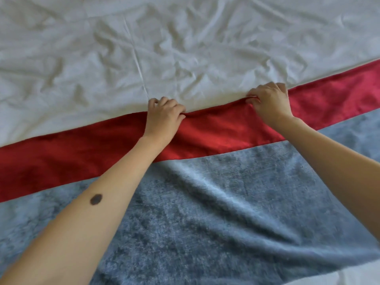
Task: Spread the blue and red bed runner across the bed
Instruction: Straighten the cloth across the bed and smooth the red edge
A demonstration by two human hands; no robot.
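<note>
The bed runner lies across the bed, its wide blue-grey plush part nearest me and its red satin band along the far edge. My left hand pinches the far red edge near the middle of the view. My right hand grips the same edge farther right, lifting a small fold. Both arms reach out over the blue part, which shows slanting wrinkles. The runner's ends run out of view on both sides.
A wrinkled white bed sheet covers the bed beyond the red edge and fills the upper half of the view. A strip of white sheet shows at the bottom right corner, below the runner's near edge.
</note>
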